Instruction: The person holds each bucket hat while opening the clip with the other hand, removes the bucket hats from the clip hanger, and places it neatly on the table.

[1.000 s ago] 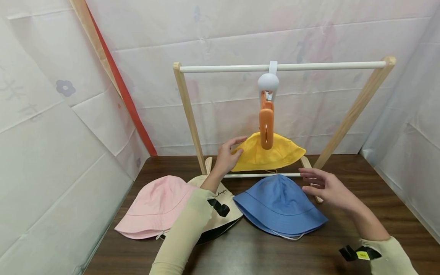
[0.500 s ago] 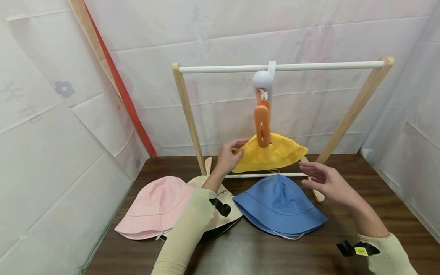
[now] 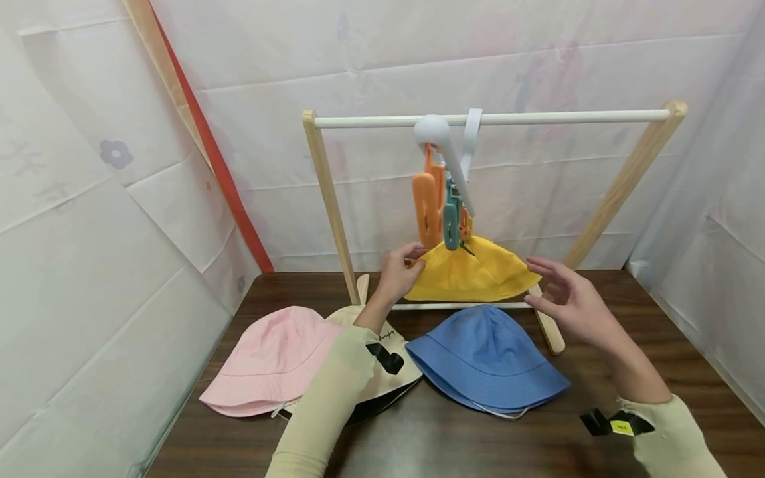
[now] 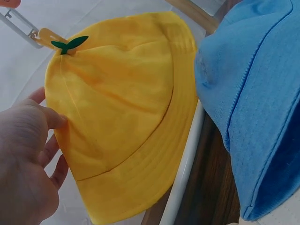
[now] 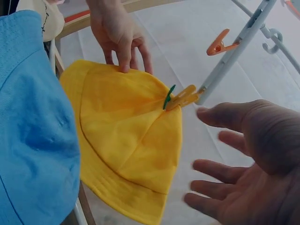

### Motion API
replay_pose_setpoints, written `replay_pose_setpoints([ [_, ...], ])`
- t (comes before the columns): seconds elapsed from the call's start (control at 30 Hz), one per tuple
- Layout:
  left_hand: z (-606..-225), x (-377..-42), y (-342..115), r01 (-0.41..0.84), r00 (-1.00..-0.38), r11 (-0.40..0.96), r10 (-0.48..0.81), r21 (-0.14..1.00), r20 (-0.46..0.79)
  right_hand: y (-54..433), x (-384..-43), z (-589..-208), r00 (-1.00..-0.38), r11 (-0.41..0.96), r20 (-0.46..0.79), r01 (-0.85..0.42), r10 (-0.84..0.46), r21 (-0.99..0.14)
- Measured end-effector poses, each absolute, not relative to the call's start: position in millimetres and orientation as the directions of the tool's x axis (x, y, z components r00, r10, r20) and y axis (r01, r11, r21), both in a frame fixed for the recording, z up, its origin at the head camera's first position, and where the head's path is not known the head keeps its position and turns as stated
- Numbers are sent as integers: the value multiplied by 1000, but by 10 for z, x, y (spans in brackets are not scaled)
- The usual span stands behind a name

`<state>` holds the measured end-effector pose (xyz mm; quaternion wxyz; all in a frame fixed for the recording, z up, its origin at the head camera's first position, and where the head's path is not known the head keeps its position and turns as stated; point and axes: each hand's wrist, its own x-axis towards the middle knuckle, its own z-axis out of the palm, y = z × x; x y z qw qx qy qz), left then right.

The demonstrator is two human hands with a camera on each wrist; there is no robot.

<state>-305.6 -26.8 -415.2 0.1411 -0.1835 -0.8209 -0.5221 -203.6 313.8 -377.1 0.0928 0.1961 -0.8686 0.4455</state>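
Note:
A yellow bucket hat (image 3: 478, 279) with a green sprout ornament (image 4: 70, 44) hangs by the tip of its crown from a yellow clip (image 5: 183, 97). The clip belongs to a white clip hanger (image 3: 454, 164) hooked over the rack's bar, turned at an angle so that orange (image 3: 425, 206) and teal (image 3: 451, 226) clips show. My left hand (image 3: 399, 273) pinches the hat's left side, thumb in front and fingers behind. My right hand (image 3: 570, 299), fingers apart and relaxed, is beside the brim's right tip; a gap separates it from the hat in the right wrist view.
In front of the rack, a blue bucket hat (image 3: 487, 355) lies on the dark wooden table (image 3: 478, 445). To its left, a pink hat (image 3: 281, 358) overlaps a cream hat (image 3: 397, 348), partly behind my left forearm. The rack (image 3: 568, 118) has wooden legs and white bars.
The hanger has swung round, its near end going left, bringing more clips into sight. The yellow hat has shifted slightly right. My right hand has risen, while my left has kept its grip.

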Motion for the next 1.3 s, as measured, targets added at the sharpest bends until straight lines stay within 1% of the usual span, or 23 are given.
replay_pose_setpoints([
  [0.13, -4155, -3062, -260, 439, -899, 376, 171, 816, 404, 3076, -2076, -3779, -874, 498, 428, -484, -230, -720],
  [0.23, -4159, -3065, -254, 426, -905, 363, 182, 829, 386, 3022, -2110, -3767, -859, 508, 468, -503, -206, -699],
  [0.37, -4170, -3075, -241, 418, -908, 349, 174, 839, 381, 2958, -2160, -3708, -864, 535, 470, -488, -183, -689],
  [0.57, -4190, -3087, -234, 411, -912, 353, 162, 841, 377, 2901, -2289, -3690, -871, 530, 446, -481, -203, -698],
  [0.83, -4215, -3102, -224, 414, -910, 385, 161, 825, 382, 2898, -2440, -3721, -878, 561, 433, -467, -203, -683],
  [1.07, -4229, -3097, -225, 413, -911, 374, 169, 830, 376, 2857, -2512, -3723, -894, 574, 395, -440, -210, -691],
  [1.2, -4223, -3084, -228, 418, -908, 367, 184, 831, 376, 2844, -2554, -3754, -885, 596, 413, -455, -216, -662],
  [1.3, -4216, -3080, -235, 431, -902, 355, 206, 830, 380, 2842, -2599, -3800, -859, 609, 460, -492, -224, -622],
])
